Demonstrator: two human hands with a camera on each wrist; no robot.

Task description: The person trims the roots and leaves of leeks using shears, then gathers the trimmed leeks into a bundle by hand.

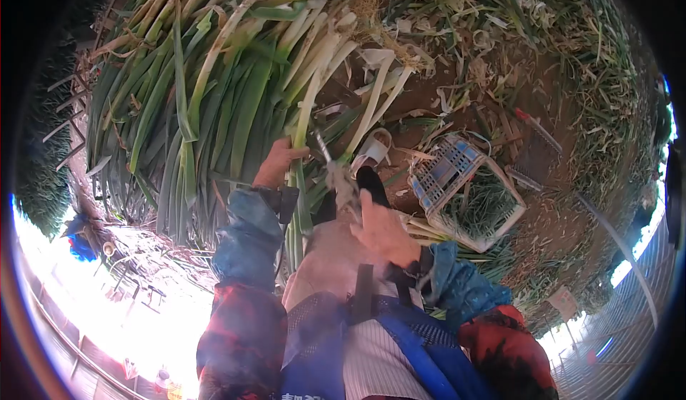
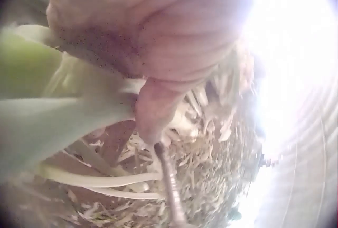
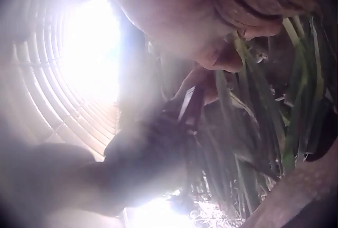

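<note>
My left hand (image 1: 281, 161) grips a leek (image 1: 306, 114) with a pale stalk and long green leaves. Close beside the stalk in the head view is a thin metal rod (image 1: 323, 145) with a greyish wrapped handle (image 1: 341, 184). In the left wrist view, the rod (image 2: 169, 183) has its tip right by the left thumb. My right hand (image 1: 388, 232) is at the handle's lower end, over my lap, one finger pointing forward. Its fingers (image 3: 227, 59) are curled in the right wrist view, with leaves behind them; I cannot tell what they hold.
A large pile of leeks (image 1: 236, 100) covers the left and front. To the right stands a plastic basket (image 1: 436, 175) with green leaves inside. Beyond it lies a red-handled tool (image 1: 539, 130). Trimmed leaves and husks (image 1: 493, 14) litter the ground.
</note>
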